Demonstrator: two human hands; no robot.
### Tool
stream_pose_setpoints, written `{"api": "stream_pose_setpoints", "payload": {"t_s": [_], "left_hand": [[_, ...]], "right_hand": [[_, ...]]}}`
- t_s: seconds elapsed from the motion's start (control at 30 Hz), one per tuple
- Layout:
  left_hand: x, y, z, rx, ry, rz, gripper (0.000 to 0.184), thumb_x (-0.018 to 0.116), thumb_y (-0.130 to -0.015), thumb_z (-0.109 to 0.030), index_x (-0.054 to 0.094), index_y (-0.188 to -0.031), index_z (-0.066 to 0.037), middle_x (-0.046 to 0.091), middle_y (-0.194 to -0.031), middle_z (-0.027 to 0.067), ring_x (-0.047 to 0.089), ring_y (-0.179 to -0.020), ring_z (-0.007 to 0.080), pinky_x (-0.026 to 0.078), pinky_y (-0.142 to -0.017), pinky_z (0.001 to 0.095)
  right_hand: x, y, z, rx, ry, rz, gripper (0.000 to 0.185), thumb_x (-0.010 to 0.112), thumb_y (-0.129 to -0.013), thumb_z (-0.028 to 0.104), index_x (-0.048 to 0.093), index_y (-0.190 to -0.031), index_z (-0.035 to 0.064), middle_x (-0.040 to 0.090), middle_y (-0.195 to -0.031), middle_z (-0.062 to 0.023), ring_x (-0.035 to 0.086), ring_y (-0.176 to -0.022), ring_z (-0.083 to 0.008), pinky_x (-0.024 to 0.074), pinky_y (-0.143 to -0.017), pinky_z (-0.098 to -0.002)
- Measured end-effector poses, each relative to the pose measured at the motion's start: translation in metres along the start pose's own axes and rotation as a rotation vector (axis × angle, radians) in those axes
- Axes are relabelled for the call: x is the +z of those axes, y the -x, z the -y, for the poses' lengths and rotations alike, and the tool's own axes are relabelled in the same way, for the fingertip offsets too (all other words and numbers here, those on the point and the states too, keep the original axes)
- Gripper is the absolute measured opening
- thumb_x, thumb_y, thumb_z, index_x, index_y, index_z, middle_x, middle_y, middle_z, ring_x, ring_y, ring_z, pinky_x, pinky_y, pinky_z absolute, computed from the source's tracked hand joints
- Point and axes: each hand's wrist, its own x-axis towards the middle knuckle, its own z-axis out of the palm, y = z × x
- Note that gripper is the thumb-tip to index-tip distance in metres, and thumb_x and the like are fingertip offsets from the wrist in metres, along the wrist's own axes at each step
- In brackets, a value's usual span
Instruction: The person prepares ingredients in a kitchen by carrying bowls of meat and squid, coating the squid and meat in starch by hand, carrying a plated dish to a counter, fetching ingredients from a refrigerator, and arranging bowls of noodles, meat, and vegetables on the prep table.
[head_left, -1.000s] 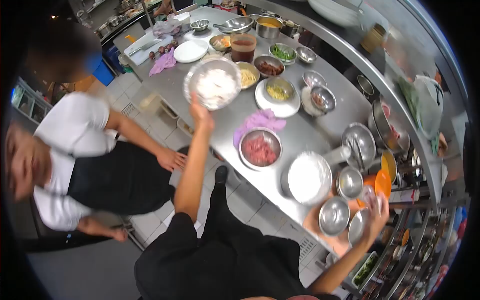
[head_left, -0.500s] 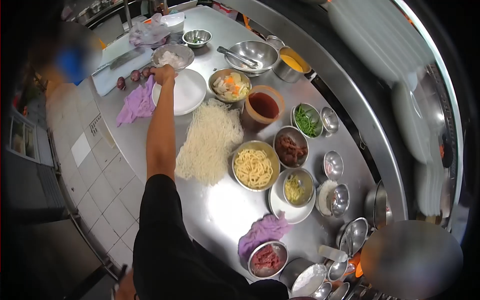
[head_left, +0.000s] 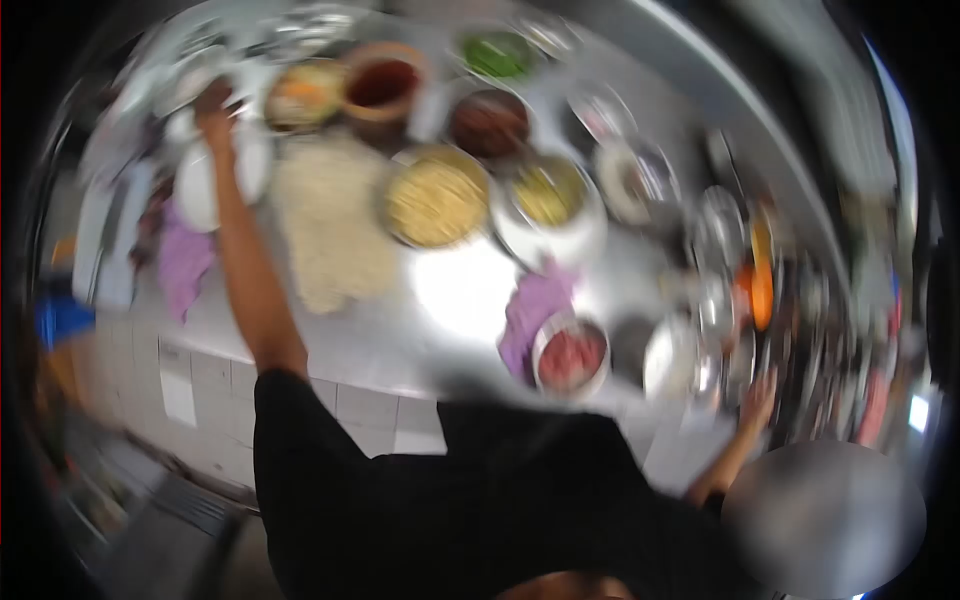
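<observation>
My left hand (head_left: 214,108) reaches to the far left, smeared by motion, beside a white plate (head_left: 200,185) and near a bowl (head_left: 192,80) just beyond it. Its fingers cannot be made out, nor whether they grip anything. A purple cloth (head_left: 186,268) lies by the plate. Right of my forearm spreads a mat of thin pale noodles (head_left: 335,225). On the far right my right hand (head_left: 760,398) shows, also blurred, close to a group of metal pans and bowls (head_left: 710,335). What it touches is unclear.
A bowl of thick yellow noodles (head_left: 438,198), a tub of red sauce (head_left: 383,85), a bowl of dark meat (head_left: 488,122) and greens (head_left: 497,53) stand on the steel table. Nearer are a bowl of red meat (head_left: 571,358) and another purple cloth (head_left: 528,308).
My view has swung right, so the table's contents shift left and up and blur. My right hand has come into view. My left hand remains around the plate and bowl.
</observation>
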Motion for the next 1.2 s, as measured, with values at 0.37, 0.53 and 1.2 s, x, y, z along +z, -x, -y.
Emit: {"api": "stream_pose_setpoints", "payload": {"t_s": [0.37, 0.53, 1.2], "left_hand": [[0.238, 0.529, -0.320, -0.825, -0.343, 1.067, 0.053, 0.059, -0.087, -0.037, 0.041, -0.127, -0.008, 0.065, -0.091, 0.0201, 0.067, -0.079, 0.0302, 0.049, -0.073, 0.0396], [0.238, 0.574, -0.284, -0.273, -0.356, 0.728, 0.043, 0.055, -0.088, -0.014, 0.041, -0.127, -0.006, 0.060, -0.105, 0.0235, 0.065, -0.087, 0.0300, 0.052, -0.065, 0.0386], [0.839, 0.600, -0.487, -0.546, 0.225, 1.208, 0.073, 0.052, -0.080, 0.000, 0.009, -0.137, -0.009, 0.056, -0.105, 0.0201, 0.065, -0.075, 0.0253, 0.058, -0.050, 0.0304]], "right_hand": [[0.024, -0.021, -0.005, 0.115, -0.621, -0.274, 0.021, 0.054, -0.093, 0.025, 0.058, -0.107, 0.0105, 0.060, -0.085, 0.0004, 0.054, -0.071, -0.0083, 0.0431, -0.059, -0.0199], [0.027, -0.010, -0.041, 0.187, -0.642, -0.021, 0.029, 0.055, -0.092, 0.022, 0.054, -0.115, 0.0048, 0.063, -0.089, -0.0017, 0.060, -0.071, -0.0086, 0.0493, -0.058, -0.0198], [0.165, 0.054, -0.125, -0.239, 1.124, 0.583, 0.031, 0.052, -0.080, 0.013, 0.060, -0.106, -0.0005, 0.057, -0.115, -0.0212, 0.056, -0.105, -0.0324, 0.0450, -0.086, -0.0462]]}}
